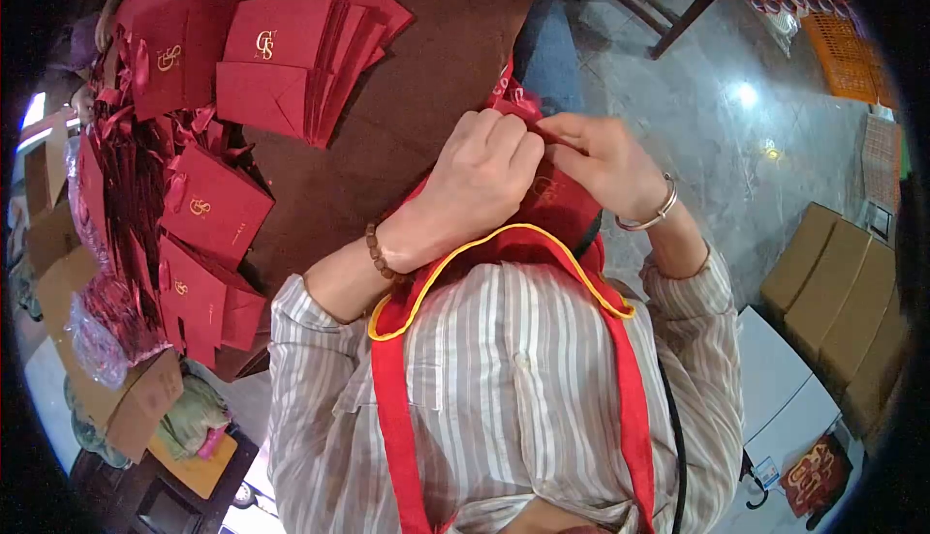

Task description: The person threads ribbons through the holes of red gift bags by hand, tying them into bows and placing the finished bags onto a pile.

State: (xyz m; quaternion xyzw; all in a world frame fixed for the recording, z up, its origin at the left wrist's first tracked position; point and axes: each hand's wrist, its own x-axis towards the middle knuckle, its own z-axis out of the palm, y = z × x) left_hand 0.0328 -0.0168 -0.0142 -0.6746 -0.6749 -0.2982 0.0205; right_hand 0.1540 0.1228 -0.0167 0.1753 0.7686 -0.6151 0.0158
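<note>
Both hands meet at a red paper bag [552,197] with a faint gold mark, held above my lap and in front of the yellow-edged red apron [426,287]. My left hand [484,171], with a brown bead bracelet on its wrist, is curled closed at the bag's upper edge. Beside it my right hand [593,158], with a silver bangle, pinches the same edge between thumb and fingers. Red ribbon [513,98] with pale lettering shows just beyond the fingertips. The exact spot gripped is partly hidden by the fingers.
Flat red bags [266,60] with gold marks lie stacked on the brown table [407,79], and more bags [215,207] lie at its left. A wooden stool [668,1], an orange crate [841,55] and cardboard boxes [838,292] stand to the right.
</note>
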